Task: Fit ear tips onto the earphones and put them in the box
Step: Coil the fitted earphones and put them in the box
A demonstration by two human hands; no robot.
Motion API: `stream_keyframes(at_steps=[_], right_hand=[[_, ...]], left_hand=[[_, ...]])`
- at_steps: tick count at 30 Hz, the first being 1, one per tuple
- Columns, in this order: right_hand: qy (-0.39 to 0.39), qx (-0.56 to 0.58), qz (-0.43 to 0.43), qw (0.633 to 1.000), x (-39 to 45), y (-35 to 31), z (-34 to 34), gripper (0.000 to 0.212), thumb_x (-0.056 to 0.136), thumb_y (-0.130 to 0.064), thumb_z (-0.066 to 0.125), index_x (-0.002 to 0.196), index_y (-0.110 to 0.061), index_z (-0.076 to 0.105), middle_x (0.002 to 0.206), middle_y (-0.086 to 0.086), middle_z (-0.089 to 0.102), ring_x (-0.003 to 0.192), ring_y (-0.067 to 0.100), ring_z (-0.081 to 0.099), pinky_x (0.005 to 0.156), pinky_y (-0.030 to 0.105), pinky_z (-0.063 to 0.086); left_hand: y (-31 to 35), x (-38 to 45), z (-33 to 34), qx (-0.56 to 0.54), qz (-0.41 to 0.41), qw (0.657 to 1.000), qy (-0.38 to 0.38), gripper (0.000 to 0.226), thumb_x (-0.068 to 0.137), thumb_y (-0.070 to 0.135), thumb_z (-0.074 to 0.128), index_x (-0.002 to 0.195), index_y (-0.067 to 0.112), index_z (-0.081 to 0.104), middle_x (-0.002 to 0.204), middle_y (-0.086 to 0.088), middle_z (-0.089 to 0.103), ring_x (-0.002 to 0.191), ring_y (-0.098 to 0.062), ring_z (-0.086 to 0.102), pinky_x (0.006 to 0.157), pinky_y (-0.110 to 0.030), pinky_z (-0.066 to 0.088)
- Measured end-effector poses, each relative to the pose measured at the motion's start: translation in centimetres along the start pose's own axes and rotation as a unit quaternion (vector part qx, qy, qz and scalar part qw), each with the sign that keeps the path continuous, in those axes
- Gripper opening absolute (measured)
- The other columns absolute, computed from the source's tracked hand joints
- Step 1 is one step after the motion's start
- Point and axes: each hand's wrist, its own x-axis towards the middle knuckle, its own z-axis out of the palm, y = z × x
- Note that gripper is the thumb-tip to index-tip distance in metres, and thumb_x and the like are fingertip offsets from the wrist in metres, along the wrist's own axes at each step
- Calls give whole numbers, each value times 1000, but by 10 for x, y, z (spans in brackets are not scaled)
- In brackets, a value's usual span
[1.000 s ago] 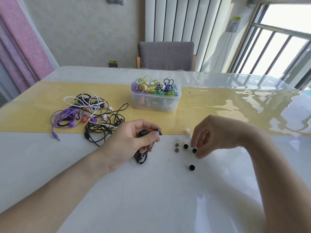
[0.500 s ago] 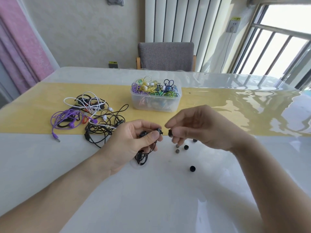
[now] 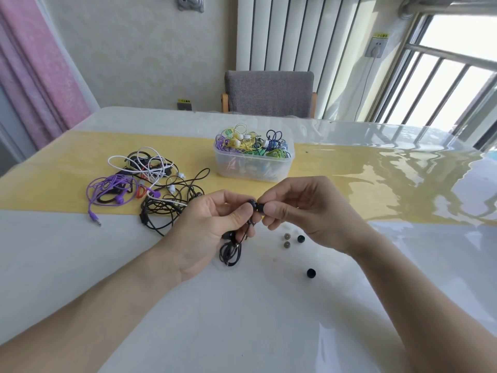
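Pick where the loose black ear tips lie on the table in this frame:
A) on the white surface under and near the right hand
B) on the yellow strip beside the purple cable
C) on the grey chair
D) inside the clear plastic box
A: two black ear tips lie on the white table below the right hand, outside the clear box.

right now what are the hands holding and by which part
Left hand pinches the black earphone at its bud, cable hanging below. Right hand pinches a black ear tip against that bud.
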Motion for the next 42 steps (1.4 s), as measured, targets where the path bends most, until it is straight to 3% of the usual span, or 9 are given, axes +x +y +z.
stream_keyframes(at_steps=[15,28,33,42], right_hand=[[27,71,0,997,0,1,8,6,88,-4,66,92,-1,69,77,6,75,70,18,71,70,29,57],[21,38,-42,998,-1,6,14,5,88,3,67,89,3,72,81,22,74,71,23,70,72,31,58],[17,64,-32,997,-1,8,20,8,86,-5,68,87,2,72,79,17,74,71,23,69,72,32,57],[42,3,-79,996,-3,5,20,2,85,3,73,85,2,75,74,14,74,65,24,65,68,34,57]], left_hand=[[1,0,0,-34,-7,999,6,22,74,10,65,94,1,63,74,-12,66,56,-15,52,51,-20,42],[3,-4,-1,-30,-21,999,-7,16,70,5,63,86,0,61,65,-10,63,51,-15,44,48,-18,39],[4,-4,-2,-14,-13,1000,0,14,67,2,62,81,1,59,61,-11,63,52,-15,48,48,-18,38],[3,-6,0,4,-5,1000,12,11,70,2,63,81,1,60,61,-12,63,58,-19,47,49,-18,38]])
